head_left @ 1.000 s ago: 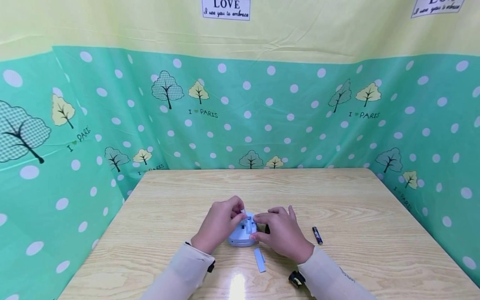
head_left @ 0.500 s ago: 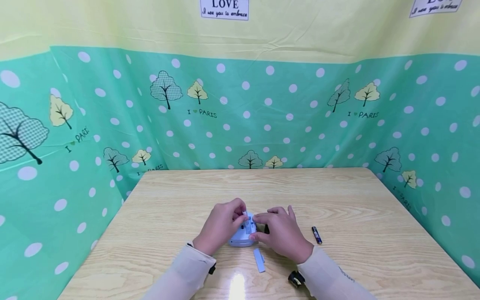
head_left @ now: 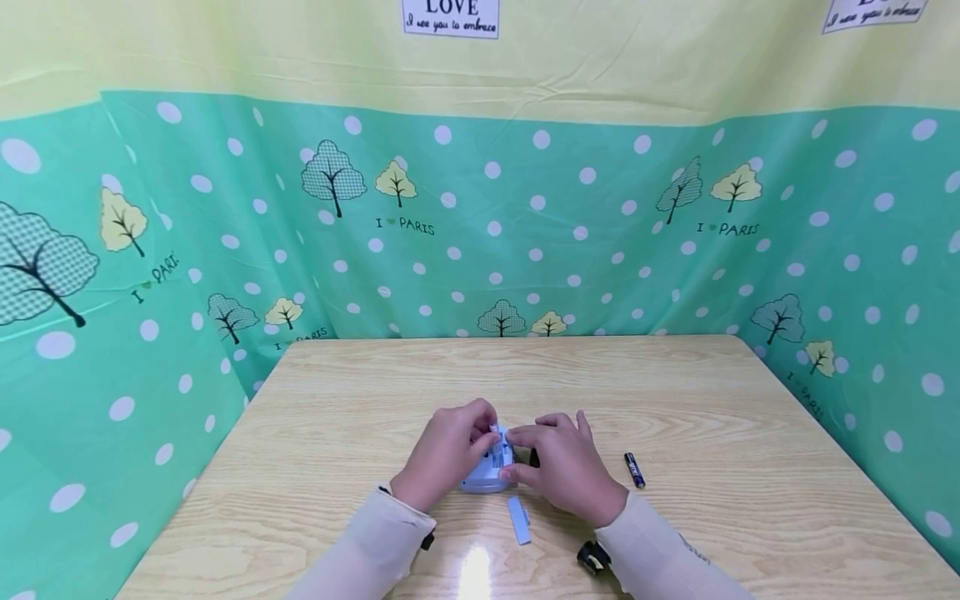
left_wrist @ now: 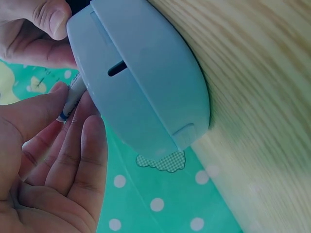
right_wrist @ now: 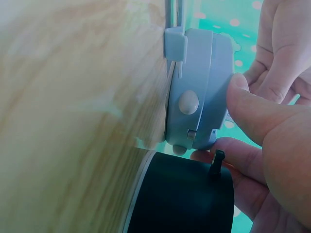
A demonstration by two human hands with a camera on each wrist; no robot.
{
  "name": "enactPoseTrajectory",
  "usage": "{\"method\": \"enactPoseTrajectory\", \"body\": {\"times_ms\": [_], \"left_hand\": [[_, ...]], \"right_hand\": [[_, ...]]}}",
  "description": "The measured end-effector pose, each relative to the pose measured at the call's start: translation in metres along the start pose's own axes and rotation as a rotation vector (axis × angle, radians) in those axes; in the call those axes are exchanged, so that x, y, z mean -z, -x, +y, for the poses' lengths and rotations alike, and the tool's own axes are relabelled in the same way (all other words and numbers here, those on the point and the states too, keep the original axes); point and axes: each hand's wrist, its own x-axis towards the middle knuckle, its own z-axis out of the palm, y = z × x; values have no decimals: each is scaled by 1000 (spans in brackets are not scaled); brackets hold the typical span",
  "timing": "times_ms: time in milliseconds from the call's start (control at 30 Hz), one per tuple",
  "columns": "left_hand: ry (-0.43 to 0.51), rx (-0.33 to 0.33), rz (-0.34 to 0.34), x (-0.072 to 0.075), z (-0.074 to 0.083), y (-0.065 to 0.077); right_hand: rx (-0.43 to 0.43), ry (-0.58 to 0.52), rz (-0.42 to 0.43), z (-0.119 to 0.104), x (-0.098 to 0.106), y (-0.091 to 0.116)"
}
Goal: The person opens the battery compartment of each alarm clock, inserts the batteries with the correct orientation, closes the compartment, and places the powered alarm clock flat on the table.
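Observation:
A light blue rounded device point(head_left: 482, 478) lies on the table with its battery compartment facing up. Between thumb and fingers, my left hand point(head_left: 447, 450) pinches a small pale battery point(left_wrist: 73, 97) with a blue end, at the compartment's far end. How far the battery sits inside is hidden by the fingers. My right hand point(head_left: 570, 468) grips the device's right side, thumb at the near edge and index finger at the far one. Just in front of the device lies a light blue battery cover point(head_left: 519, 520).
A dark AAA-looking battery point(head_left: 634, 470) lies to the right of my right hand. Close beside the device stands a black cylinder point(right_wrist: 182, 196) with a small lever, mostly covered by my right hand in the head view. A patterned curtain point(head_left: 480, 217) encloses the wooden table point(head_left: 360, 392).
My left hand has shifted slightly right with the pinched battery, farther over the compartment. The right hand, device, cover and loose battery stay in place.

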Motion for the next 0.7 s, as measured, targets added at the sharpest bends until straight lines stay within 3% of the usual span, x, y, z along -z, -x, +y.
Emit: {"method": "enactPoseTrajectory", "body": {"times_ms": [700], "left_hand": [[-25, -3, -18, -5, 2, 0]], "right_hand": [[6, 18, 0, 1, -1, 0]]}}
